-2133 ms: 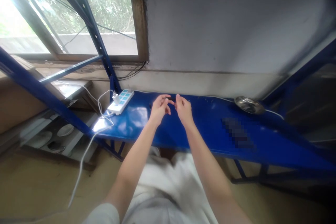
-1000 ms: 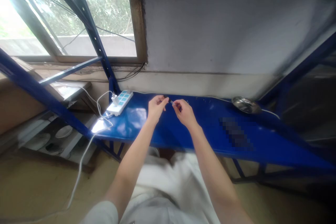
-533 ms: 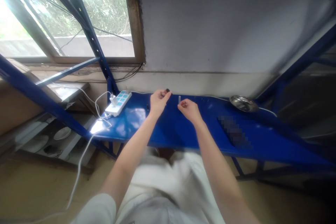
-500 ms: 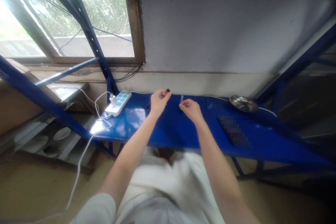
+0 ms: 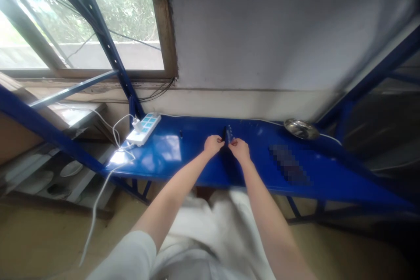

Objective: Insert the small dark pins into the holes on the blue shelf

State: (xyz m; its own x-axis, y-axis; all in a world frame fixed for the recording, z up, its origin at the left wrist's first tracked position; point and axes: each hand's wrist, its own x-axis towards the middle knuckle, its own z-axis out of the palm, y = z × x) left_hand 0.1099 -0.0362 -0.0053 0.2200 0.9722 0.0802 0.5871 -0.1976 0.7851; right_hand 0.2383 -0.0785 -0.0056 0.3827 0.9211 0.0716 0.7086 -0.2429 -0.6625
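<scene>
My left hand (image 5: 214,145) is closed, with its fingertips pinched at a slim black piece (image 5: 225,133) above the blue table (image 5: 203,166). Close beside it, my right hand (image 5: 239,149) pinches the lower end of a translucent strip (image 5: 229,132) with small bumps along its edge. The black piece and the strip stand side by side between my fingertips; whether they touch cannot be made out. Both are too small and blurred for me to name more exactly. Further left on the table lies a small black object (image 5: 181,134), apart from my hands.
A white power strip (image 5: 144,129) with a plugged-in charger and a trailing white cable (image 5: 95,210) sits at the table's left end. On the right are a shiny metal dish (image 5: 301,128) and a pixelated dark flat object (image 5: 288,164). Blue metal posts (image 5: 111,48) frame the table.
My left hand has moved right and nearer to me, now close to my right hand. The black piece and the translucent strip have come together. The view has shifted slightly.
</scene>
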